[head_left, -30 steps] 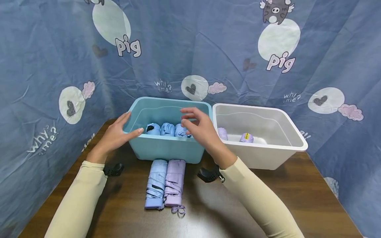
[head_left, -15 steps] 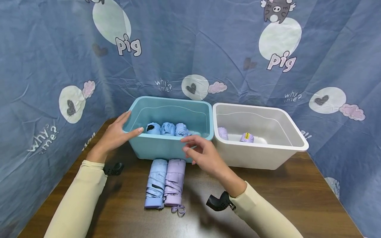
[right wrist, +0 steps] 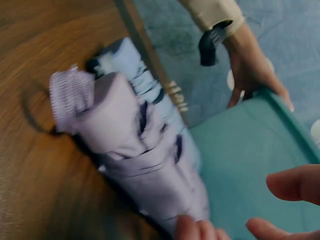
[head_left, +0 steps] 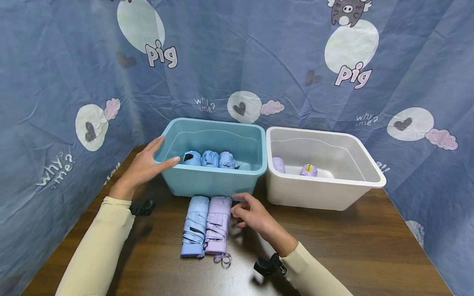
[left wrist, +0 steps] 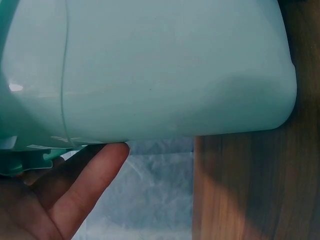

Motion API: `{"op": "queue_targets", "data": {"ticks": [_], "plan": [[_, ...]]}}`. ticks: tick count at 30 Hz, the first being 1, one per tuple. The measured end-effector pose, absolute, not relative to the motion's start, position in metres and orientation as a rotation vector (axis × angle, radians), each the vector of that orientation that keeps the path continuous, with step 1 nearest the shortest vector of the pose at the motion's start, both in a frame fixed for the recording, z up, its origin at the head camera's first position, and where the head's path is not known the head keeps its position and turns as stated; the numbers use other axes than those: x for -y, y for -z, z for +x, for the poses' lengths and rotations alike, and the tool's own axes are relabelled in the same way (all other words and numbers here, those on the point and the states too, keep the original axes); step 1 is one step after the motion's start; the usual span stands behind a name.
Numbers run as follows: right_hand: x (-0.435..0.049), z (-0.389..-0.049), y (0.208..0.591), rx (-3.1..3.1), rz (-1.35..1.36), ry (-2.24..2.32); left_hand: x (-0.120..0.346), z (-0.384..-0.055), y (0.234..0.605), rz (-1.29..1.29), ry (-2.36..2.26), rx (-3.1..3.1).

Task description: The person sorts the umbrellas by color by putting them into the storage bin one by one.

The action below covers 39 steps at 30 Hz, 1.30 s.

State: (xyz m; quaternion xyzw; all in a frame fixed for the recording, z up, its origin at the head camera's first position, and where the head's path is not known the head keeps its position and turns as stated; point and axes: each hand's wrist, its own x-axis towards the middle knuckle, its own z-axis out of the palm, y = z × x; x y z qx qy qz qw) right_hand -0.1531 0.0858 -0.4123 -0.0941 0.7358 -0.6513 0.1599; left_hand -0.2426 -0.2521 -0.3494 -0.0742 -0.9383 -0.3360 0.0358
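Observation:
My left hand (head_left: 146, 166) rests on the left end of the teal bin (head_left: 207, 179), thumb along the front rim and fingers extended; one finger (left wrist: 95, 182) touches the outer wall in the left wrist view. In front of that bin, a folded light-blue umbrella (head_left: 195, 224) and a folded lilac umbrella (head_left: 219, 224) lie side by side on the table. Just right of the lilac one hovers my right hand (head_left: 257, 216), fingers loosely bent and holding nothing. Seen from the right wrist, its fingertips come close to the lilac umbrella (right wrist: 150, 165); contact is unclear.
Inside the teal bin stand several blue rolled umbrellas (head_left: 210, 158). A white bin (head_left: 322, 191) adjoins it on the right, with two lilac bundles (head_left: 309, 170) inside. Behind both hangs a blue printed cloth (head_left: 222, 49). Brown wooden table (head_left: 352, 242) extends to the right.
My right hand has come out from above the teal bin, moving down and toward me to the lilac umbrella's right side. My left hand stays on the bin.

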Motion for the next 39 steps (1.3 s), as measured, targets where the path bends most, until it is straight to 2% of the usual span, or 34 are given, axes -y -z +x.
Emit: {"op": "queue_targets", "data": {"ticks": [8, 16, 31, 39], "plan": [[-0.082, -0.150, 0.431, -1.883, -0.114, 1.882, 0.251, -0.243, 0.350, -0.224, 1.029, 2.873], [-0.073, -0.150, 0.431, -1.849, -0.056, 1.859, 0.252, -0.242, 0.352, -0.251, 1.047, 2.864], [-0.058, -0.163, 0.440, -2.336, -0.335, 1.629, 0.251, -0.242, 0.350, -0.229, 1.048, 2.877], [-0.050, -0.159, 0.434, -2.486, -0.264, 1.533, 0.250, -0.242, 0.348, -0.234, 1.061, 2.869]]}}
